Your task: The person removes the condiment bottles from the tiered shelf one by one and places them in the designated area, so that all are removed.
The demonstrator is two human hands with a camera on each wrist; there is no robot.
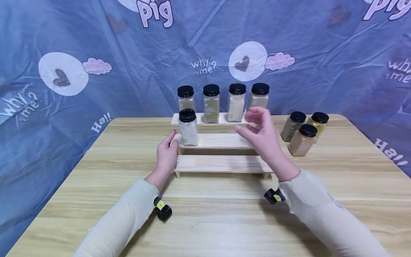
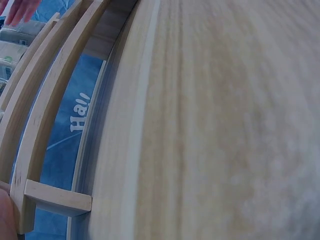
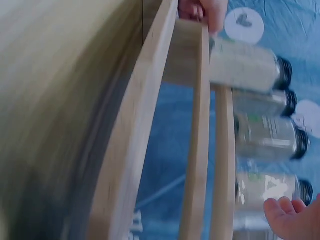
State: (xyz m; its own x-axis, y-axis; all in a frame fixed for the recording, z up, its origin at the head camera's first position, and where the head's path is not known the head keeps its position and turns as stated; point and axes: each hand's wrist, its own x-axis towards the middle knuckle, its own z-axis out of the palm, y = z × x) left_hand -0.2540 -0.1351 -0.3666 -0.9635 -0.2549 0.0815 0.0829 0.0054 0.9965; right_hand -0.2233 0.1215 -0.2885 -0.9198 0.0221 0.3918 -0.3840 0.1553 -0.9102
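Note:
A three-step wooden rack (image 1: 221, 163) stands on the table, its left end held by my left hand (image 1: 167, 153). Just beside that hand, a black-lidded spice jar of white powder (image 1: 188, 129) is upright at the left of the middle step. Several more spice jars line the top step, among them a green-brown one (image 1: 211, 105) and a pale one (image 1: 237, 103). My right hand (image 1: 264, 134) hovers before the rightmost jar (image 1: 259, 95), thumb and fingers spread apart with nothing between them. In the right wrist view, its fingertips (image 3: 285, 206) overlap the jars.
On the table right of the rack stand three more black-lidded jars: a grey-brown one (image 1: 292, 126), a yellow one (image 1: 318, 123) and a pinkish-tan one (image 1: 302, 141). A blue printed cloth (image 1: 154, 64) hangs behind the table (image 1: 212, 221).

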